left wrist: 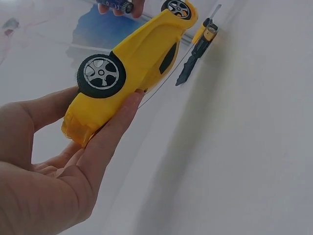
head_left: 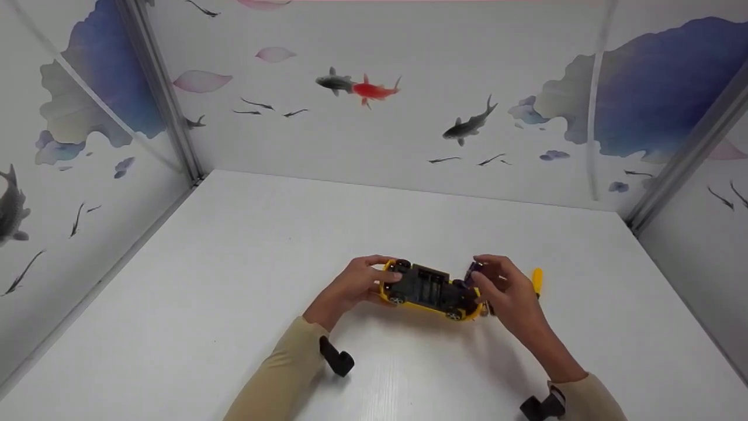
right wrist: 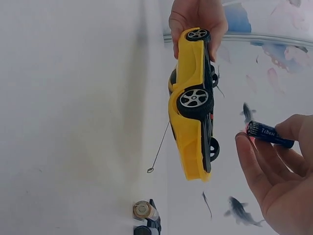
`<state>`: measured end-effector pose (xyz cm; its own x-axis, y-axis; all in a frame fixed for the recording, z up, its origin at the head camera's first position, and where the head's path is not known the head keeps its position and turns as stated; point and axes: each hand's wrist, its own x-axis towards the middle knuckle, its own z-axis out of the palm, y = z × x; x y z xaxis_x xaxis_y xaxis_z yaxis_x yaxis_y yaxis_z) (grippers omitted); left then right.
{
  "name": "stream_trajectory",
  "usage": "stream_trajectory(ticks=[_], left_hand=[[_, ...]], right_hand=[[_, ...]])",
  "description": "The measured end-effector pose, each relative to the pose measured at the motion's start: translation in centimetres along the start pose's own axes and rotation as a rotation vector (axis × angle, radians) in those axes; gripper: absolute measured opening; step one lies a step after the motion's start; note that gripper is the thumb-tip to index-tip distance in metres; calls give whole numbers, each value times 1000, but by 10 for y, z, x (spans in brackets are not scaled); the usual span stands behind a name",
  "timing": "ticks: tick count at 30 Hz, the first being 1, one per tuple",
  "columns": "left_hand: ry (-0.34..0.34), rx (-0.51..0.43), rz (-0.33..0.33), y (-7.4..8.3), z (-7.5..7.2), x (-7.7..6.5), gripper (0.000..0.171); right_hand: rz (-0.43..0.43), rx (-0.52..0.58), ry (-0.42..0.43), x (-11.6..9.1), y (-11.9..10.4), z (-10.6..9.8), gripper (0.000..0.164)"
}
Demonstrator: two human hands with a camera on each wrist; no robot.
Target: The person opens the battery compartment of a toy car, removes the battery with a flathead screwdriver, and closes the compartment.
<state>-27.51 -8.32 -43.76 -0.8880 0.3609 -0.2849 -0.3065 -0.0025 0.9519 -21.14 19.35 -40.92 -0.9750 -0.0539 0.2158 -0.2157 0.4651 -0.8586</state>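
Note:
My left hand (head_left: 355, 279) grips a yellow toy car (head_left: 418, 305) by one end, thumb on its black underside. The car is upside down above the table, and an open battery compartment (head_left: 431, 285) faces up. A thin wire antenna (right wrist: 160, 148) with a looped tip hangs from the car. Between thumb and fingers, my right hand (head_left: 509, 295) pinches a dark blue battery (right wrist: 268, 133), held just off the car's other end. In the left wrist view, only the fingertips of that hand show, along with part of the battery (left wrist: 117, 5).
On the white table (head_left: 245, 245), past the car beside my right hand, lies a screwdriver with a yellow handle (head_left: 537, 280). Near it are another battery (right wrist: 144, 210) and a black piece (left wrist: 188, 68). Printed white panels (head_left: 374, 140) enclose the back and sides.

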Motion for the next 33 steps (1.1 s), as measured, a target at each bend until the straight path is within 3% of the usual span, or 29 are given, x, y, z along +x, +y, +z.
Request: stream_trajectory(ticks=[9, 14, 24, 33], left_hand=[[-4, -16, -7, 2, -1, 0, 49], [3, -5, -7, 2, -1, 1, 50], [4, 7, -12, -2, -2, 1, 49], [6, -13, -9, -1, -2, 2, 50]], right_hand=[[6, 65, 14, 2, 2, -10, 35], [34, 74, -23, 5, 8, -15, 36], [145, 176, -116, 7, 16, -19, 66], [142, 150, -110, 7, 17, -20, 68]])
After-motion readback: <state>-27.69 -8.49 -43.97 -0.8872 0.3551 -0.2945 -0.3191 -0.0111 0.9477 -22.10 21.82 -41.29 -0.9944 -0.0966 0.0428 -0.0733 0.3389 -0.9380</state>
